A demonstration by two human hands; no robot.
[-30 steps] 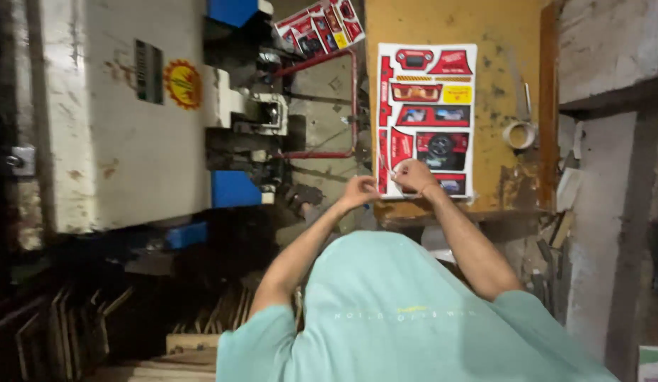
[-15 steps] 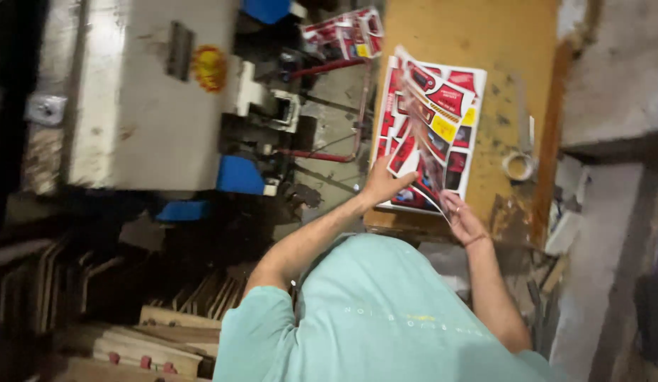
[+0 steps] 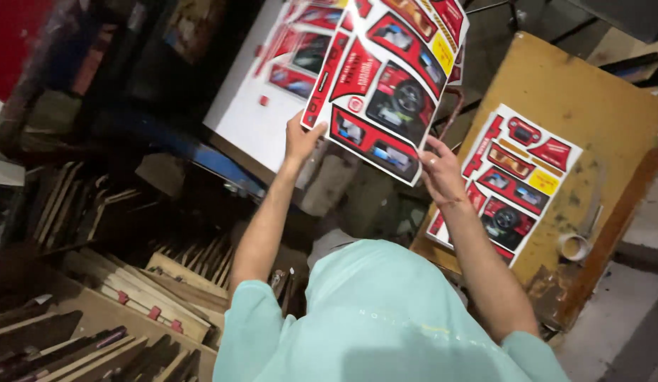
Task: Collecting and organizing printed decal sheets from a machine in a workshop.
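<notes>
I hold a printed card sheet [image 3: 385, 78], white with red, black and yellow shapes, up in the air. My left hand [image 3: 301, 138] grips its lower left edge. My right hand [image 3: 440, 170] grips its lower right edge. A second printed sheet [image 3: 516, 180] of the same kind lies flat on the yellow-brown wooden table [image 3: 598, 106] to the right. Another printed sheet [image 3: 272, 92] lies on the machine bed further left, partly hidden behind the lifted one.
A small roll of tape [image 3: 575, 246] rests on the table's right edge. Stacked wooden die boards [image 3: 130, 283] fill the lower left. Dark machine parts [image 3: 116, 85] stand at the upper left. My light green shirt [image 3: 385, 318] covers the bottom middle.
Both hands lifted the top printed sheet off the pile on the table and carried it left, towards the machine. The view swung left and downward.
</notes>
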